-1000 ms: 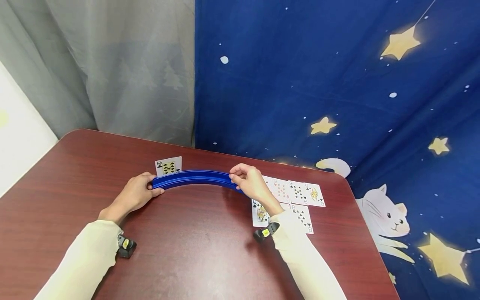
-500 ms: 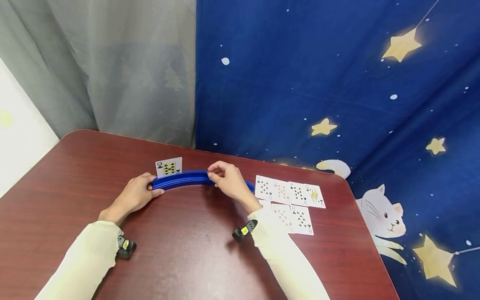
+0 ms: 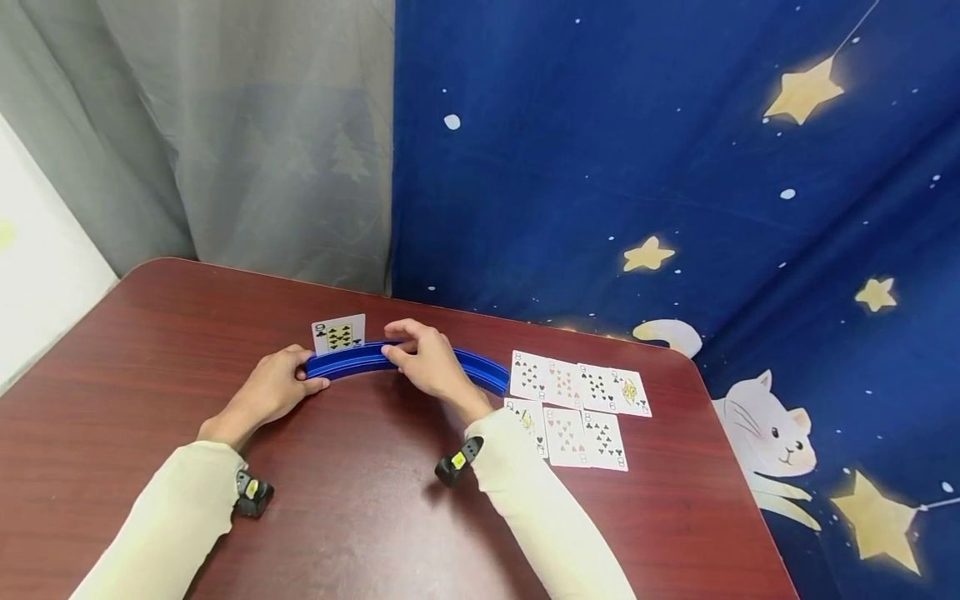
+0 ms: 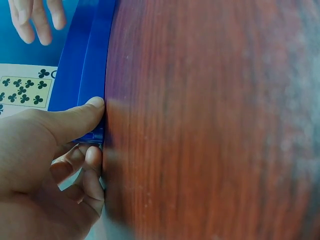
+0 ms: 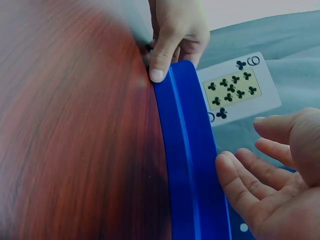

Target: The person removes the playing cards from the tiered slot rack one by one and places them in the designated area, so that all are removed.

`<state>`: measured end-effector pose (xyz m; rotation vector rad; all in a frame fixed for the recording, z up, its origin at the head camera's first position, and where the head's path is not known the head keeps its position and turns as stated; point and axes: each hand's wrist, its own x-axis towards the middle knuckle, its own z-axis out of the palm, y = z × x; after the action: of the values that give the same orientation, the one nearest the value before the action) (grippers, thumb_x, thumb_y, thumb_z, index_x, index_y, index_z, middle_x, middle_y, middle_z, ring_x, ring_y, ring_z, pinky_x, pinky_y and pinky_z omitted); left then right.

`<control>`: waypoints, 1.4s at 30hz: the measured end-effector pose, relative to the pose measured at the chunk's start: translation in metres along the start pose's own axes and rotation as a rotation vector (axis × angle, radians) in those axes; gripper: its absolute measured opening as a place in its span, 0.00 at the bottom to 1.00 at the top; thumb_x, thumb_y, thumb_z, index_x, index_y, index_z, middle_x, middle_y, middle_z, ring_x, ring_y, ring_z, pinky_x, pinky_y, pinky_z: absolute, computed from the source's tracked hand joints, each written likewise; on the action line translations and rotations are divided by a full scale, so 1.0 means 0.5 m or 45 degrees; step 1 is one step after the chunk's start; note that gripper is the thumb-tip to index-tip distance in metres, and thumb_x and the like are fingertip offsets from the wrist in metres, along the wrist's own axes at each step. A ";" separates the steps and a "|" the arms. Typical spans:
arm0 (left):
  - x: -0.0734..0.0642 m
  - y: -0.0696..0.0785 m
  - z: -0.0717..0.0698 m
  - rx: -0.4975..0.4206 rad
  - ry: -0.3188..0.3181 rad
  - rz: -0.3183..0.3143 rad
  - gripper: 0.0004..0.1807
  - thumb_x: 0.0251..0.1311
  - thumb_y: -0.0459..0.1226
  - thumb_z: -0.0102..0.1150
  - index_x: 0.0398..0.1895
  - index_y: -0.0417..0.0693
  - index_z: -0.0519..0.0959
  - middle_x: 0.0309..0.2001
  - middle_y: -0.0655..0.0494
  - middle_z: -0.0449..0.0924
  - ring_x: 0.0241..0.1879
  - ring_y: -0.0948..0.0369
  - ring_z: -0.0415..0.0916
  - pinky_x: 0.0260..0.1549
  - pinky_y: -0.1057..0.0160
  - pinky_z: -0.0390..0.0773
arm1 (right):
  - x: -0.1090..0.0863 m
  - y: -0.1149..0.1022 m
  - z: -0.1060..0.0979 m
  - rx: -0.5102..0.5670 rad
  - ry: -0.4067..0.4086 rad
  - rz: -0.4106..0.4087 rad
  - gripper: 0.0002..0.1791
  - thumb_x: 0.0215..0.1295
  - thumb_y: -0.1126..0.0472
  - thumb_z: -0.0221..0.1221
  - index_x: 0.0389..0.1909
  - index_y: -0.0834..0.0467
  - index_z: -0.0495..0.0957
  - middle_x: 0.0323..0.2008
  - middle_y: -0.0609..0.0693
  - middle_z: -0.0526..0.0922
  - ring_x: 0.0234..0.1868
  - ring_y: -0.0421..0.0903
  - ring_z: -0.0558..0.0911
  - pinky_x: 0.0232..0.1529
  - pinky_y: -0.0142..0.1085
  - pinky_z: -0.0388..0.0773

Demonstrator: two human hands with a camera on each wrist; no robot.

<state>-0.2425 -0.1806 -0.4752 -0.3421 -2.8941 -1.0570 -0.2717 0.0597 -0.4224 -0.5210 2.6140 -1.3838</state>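
A blue curved card holder (image 3: pixel 482 370) stretches across the table. My left hand (image 3: pixel 273 387) grips its left end, the thumb (image 4: pixel 82 121) lying on the front face. Upright in the holder, close to that hand, stands a nine of clubs (image 3: pixel 337 335). My right hand (image 3: pixel 431 362) is over the middle of the holder, just right of the card. Nothing shows between its loosely bent, spread fingers in the right wrist view, where one fingertip (image 5: pixel 225 160) is at the holder's edge. Whether it touches cannot be told.
Several playing cards lie face up in two rows right of the holder, a back row (image 3: pixel 564 383) and a front row (image 3: pixel 566 437). The brown table (image 3: pixel 337 517) ends at the back against grey (image 3: pixel 285 167) and blue star-patterned curtains (image 3: pixel 525 208).
My right hand has moved left along the holder, from near its right end to the middle, and its fingers have spread. My left hand and the nine of clubs have stayed put.
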 end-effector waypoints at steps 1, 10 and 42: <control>0.000 -0.001 0.001 0.000 -0.001 -0.003 0.12 0.58 0.36 0.69 0.38 0.36 0.80 0.31 0.50 0.72 0.31 0.55 0.68 0.34 0.58 0.63 | 0.002 -0.001 0.004 -0.004 -0.001 0.001 0.17 0.69 0.60 0.61 0.58 0.55 0.78 0.56 0.49 0.82 0.48 0.44 0.85 0.40 0.29 0.81; 0.006 -0.005 0.003 -0.005 -0.014 0.000 0.13 0.58 0.37 0.69 0.39 0.35 0.80 0.33 0.48 0.74 0.31 0.54 0.69 0.34 0.57 0.65 | 0.015 -0.009 0.032 0.051 -0.002 0.002 0.21 0.69 0.63 0.61 0.62 0.57 0.74 0.59 0.52 0.80 0.45 0.45 0.85 0.35 0.28 0.81; 0.007 -0.003 0.005 0.012 -0.017 0.012 0.13 0.59 0.36 0.68 0.40 0.34 0.80 0.34 0.46 0.75 0.32 0.54 0.70 0.34 0.57 0.67 | 0.035 -0.029 0.068 0.107 0.211 0.024 0.05 0.69 0.65 0.60 0.41 0.58 0.83 0.36 0.55 0.88 0.33 0.51 0.88 0.24 0.26 0.79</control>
<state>-0.2463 -0.1797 -0.4776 -0.3630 -2.9054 -1.0434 -0.2748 0.0194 -0.4290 -0.3848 2.6638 -1.5866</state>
